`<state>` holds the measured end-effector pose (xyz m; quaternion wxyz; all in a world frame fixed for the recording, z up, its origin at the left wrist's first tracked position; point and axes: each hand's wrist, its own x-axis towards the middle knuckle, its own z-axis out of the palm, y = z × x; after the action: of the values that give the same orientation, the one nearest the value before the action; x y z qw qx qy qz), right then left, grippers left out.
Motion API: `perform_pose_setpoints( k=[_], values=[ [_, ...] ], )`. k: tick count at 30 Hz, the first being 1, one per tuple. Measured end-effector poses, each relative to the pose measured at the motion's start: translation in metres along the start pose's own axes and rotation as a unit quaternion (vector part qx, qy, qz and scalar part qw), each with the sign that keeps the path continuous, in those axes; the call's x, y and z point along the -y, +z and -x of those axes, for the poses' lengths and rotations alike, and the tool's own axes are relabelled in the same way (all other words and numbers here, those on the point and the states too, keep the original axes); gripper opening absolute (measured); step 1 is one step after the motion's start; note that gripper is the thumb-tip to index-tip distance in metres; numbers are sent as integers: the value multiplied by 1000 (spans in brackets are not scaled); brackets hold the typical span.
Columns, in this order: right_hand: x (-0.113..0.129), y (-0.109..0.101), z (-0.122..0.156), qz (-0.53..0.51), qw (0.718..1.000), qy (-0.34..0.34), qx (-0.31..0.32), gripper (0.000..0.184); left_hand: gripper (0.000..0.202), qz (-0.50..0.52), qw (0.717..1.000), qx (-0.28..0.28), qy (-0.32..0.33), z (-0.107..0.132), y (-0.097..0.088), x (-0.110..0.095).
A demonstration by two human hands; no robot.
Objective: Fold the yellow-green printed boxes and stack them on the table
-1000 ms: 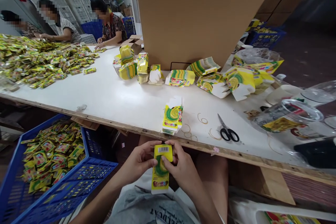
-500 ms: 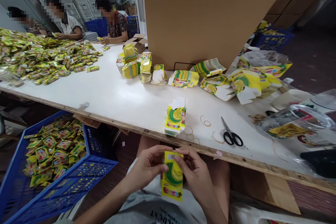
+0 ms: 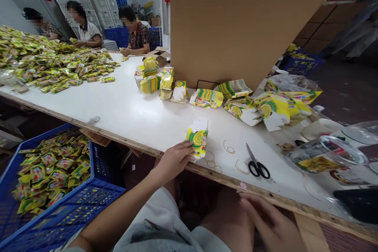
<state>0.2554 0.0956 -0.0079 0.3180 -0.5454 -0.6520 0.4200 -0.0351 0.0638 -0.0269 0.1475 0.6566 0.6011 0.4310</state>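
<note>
Left hand (image 3: 174,160) on yellow, green-swirled, white-flapped cartons (image 3: 198,138)

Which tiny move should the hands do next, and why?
Maybe the left hand should take one from the little carton stack: its fingertips are at the stack's near side, and nothing clearly shows in the right hand.

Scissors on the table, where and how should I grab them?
Probably take the scissors by the black handle loops, coming from the near side with the right hand: they lie flat, loops toward you, blades pointing away.
</note>
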Motion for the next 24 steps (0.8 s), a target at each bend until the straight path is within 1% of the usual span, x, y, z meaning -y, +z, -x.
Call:
perform_pose_setpoints(
  k=[1,3,5,6,7,9,10,11,12,13,14,15,16,17,18,19,20,21,22,24],
  values=[
    [8,20,-4,-22,999,11,24,39,25,1,1000,-8,3,2,-1,0],
    [22,56,-7,-94,993,20,62,46,25,2,999,-30,10,10,-4,-4],
    [31,83,-6,-179,981,25,69,50,30,4,998,-54,25,24,-6,-11],
    [33,92,-5,-220,973,33,65,49,32,10,997,-61,46,33,-6,-15],
    [35,97,-4,-254,964,43,60,47,33,20,995,-61,71,43,-5,-19],
    [35,99,0,-294,952,66,60,43,35,59,988,-40,140,63,-2,-29],
    [35,99,2,-302,948,72,65,43,38,82,985,-37,150,73,-1,-34],
    [35,97,5,-304,947,71,74,42,40,111,984,-53,132,81,-1,-38],
    [36,97,9,-303,946,64,91,41,41,150,982,-81,85,87,-1,-41],
    [37,97,13,-305,944,56,115,38,43,205,972,-110,20,91,-2,-44],
    [38,99,18,-315,936,51,147,35,43,275,951,-130,-53,93,-4,-45],
    [40,103,23,-329,925,54,182,34,44,355,918,-129,-124,93,-6,-47],
    [42,108,28,-347,911,63,213,33,46,436,874,-108,-185,92,-8,-47],
    [43,113,32,-365,897,75,236,33,46,507,826,-79,-232,90,-10,-47],
    [45,119,35,-381,887,87,245,33,46,564,781,-48,-263,88,-11,-47],
    [46,124,37,-390,883,95,243,34,47,606,744,-24,-282,86,-12,-47],
    [46,128,39,-394,883,100,236,35,47,635,716,-11,-290,85,-13,-48],
    [46,131,39,-394,884,100,230,36,48,656,698,-5,-289,84,-14,-48],
    [46,132,39,-393,886,100,225,37,49,669,687,0,-283,84,-14,-49],
    [45,133,39,-390,889,97,219,37,54,682,679,8,-271,83,-15,-50]
  ],
)
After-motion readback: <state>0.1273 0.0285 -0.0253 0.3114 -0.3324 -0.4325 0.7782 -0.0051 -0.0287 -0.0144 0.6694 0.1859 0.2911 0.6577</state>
